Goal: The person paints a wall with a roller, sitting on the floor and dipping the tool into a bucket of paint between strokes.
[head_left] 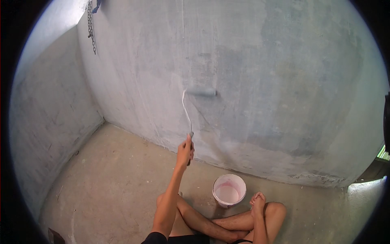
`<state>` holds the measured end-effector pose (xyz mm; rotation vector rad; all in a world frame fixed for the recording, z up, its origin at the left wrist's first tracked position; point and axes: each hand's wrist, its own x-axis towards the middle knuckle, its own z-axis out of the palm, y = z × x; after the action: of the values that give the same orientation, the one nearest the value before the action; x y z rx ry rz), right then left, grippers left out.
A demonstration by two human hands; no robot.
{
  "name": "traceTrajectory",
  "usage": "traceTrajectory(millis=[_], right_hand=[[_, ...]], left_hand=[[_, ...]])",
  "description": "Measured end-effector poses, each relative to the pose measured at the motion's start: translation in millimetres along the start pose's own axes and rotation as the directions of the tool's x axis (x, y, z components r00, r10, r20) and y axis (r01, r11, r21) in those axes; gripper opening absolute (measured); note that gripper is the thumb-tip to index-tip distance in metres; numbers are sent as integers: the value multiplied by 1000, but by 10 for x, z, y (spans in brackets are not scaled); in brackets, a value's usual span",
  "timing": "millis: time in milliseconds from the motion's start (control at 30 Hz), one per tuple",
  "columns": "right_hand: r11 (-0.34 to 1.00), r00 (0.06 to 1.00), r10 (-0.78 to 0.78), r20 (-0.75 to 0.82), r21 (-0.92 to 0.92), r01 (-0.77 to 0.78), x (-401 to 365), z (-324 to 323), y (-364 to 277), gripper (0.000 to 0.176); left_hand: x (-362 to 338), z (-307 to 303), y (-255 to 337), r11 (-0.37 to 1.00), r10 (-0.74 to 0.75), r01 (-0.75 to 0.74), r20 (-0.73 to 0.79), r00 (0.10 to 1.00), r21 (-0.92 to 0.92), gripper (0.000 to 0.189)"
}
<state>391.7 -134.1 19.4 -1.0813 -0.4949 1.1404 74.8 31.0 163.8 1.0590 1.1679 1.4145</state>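
The wall is mottled grey, with darker blue-grey patches and pale streaks. The roller has a grey sleeve on a whitish wire frame. The bucket is white, its paint inside pale pink. The floor is dull tan with pale smears; the chain is dark

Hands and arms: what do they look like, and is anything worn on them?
Both are bare: no gloves, watch or rings show. The left hand ends a bare arm, with a black short sleeve near the shoulder. The right hand and forearm are bare too; its upper arm is out of frame.
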Motion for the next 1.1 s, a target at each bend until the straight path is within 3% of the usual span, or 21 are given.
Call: traceTrajectory(millis=[67,200,367,533,700,867,967,1100], right_hand=[[998,999,37,-8,-55,-37,-13,27,-18,19],[994,996,56,63,-99,-50,-16,26,12,17],[991,997,54,63,-128,-46,-18,14,10,16],[987,995,65,78,-154,-52,-7,1,41,18],[987,991,75,108,-149,-59,-8,-11,57,17],[981,990,72,124,-185,-48,7,2,68,16],[979,990,85,111,-197,-62,1,6,65,16],[982,991,78,112,-181,-57,2,7,74,16]], left_hand=[[88,21,293,998,61,-61,22,998,5,52],[196,-65,324,993,110,-111,44,993,37,52],[3,-203,-357,977,106,-88,-84,991,192,56],[-230,-411,-849,964,25,7,-115,993,265,57],[-165,-444,-606,950,32,8,-121,992,313,57],[81,-327,-38,903,266,-222,-71,961,367,55],[118,-142,386,910,277,-243,-55,959,337,55],[142,57,472,928,269,-245,-50,962,280,55]])
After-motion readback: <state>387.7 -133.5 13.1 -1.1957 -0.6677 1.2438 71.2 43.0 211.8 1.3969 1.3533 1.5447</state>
